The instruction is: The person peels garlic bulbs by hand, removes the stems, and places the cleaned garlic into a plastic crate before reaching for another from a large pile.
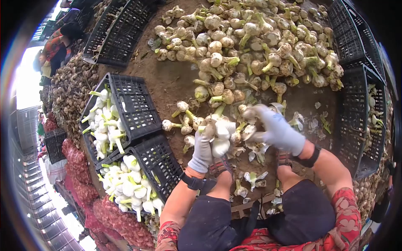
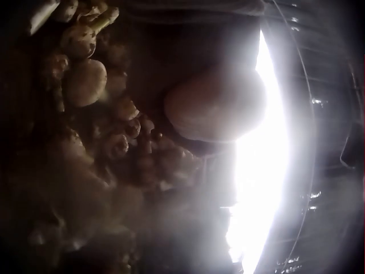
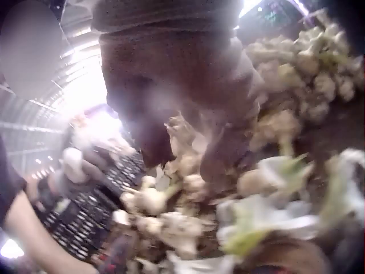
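Observation:
My left hand (image 1: pixel 202 149), in a pale work glove, grips cleaned white garlic bulbs (image 1: pixel 221 144) between my knees. In the left wrist view a pale rounded shape (image 2: pixel 219 108) fills the middle, dark and blurred. My gloved right hand (image 1: pixel 279 130) is over the garlic to the right, thumb and fingers apart and blurred. Near its fingertips lies a brownish garlic bulb (image 1: pixel 248 132). From the right wrist, the fingers (image 3: pixel 219 154) point down with loose garlic (image 3: pixel 151 200) below and behind them. Untrimmed garlic with green stems (image 1: pixel 226 97) lies just beyond both hands.
A large heap of untrimmed garlic (image 1: pixel 272 37) covers the ground ahead. At the left, black crates (image 1: pixel 140 104) hold white bulbs (image 1: pixel 132 184); another crate (image 1: pixel 351 121) stands at the right. Peeled skins (image 1: pixel 255 180) lie by my feet. Red mesh sacks (image 1: pixel 121 221) and a person (image 1: pixel 56 50) are farther left.

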